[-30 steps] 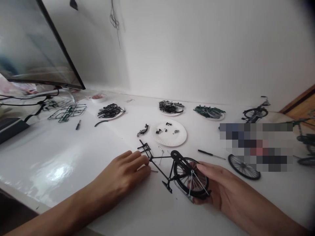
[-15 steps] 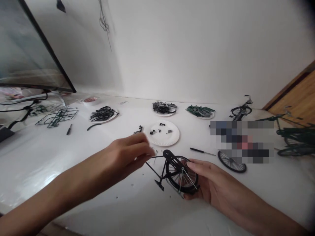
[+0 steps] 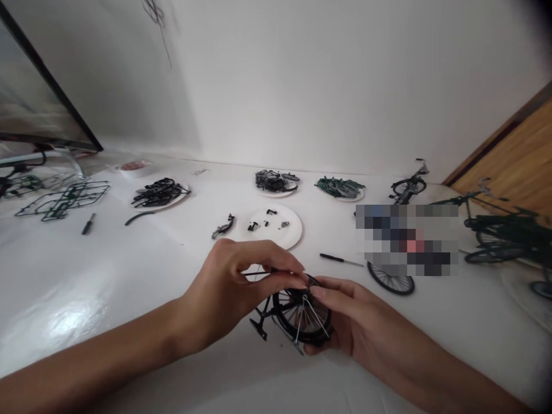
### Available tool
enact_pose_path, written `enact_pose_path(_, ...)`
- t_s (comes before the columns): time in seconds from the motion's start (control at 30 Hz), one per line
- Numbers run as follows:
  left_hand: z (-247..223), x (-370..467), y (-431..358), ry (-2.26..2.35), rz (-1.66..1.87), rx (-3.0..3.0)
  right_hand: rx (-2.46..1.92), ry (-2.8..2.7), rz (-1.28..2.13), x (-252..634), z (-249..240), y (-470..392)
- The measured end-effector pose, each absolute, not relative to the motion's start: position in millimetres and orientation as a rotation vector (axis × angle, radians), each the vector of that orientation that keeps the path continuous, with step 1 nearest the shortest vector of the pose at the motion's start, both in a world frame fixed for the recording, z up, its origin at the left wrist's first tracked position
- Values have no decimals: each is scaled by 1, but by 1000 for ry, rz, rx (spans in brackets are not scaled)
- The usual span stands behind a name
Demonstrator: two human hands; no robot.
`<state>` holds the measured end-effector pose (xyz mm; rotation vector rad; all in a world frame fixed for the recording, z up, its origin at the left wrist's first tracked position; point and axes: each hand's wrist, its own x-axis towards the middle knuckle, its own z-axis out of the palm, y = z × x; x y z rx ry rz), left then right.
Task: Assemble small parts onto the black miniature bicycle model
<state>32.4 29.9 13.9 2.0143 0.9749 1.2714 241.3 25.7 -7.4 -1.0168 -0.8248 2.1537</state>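
Note:
A black model bicycle (image 3: 297,317), partly built, is held above the white table. My right hand (image 3: 352,313) grips its spoked rear wheel, with the thumb near the hub and fingers curled behind the tyre. The fingertips and thumb of my left hand (image 3: 224,279) pinch together at the chain guard, hiding most of it. A tiny shiny spot shows between those fingertips; I cannot make out what it is. A pedal hangs below the frame.
Beyond the hands, a paper plate (image 3: 294,234) carries small black parts. A screwdriver (image 3: 340,260) and a loose wheel (image 3: 391,279) lie to the right. Plates of black parts (image 3: 156,192) and green parts (image 3: 338,187) stand farther back. Assembled green bicycles (image 3: 500,224) are at far right.
My left hand has moved right and down, from in front of the chain guard onto it, closing in a pinch. My right hand keeps its hold. The view has shifted slightly right.

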Motion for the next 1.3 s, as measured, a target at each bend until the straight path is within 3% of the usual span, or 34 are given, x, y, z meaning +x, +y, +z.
enact_pose_path(1.3, 12, 30, 32, 862, 1061, 2507, -902, -932, 2200, 243, -8, 27)
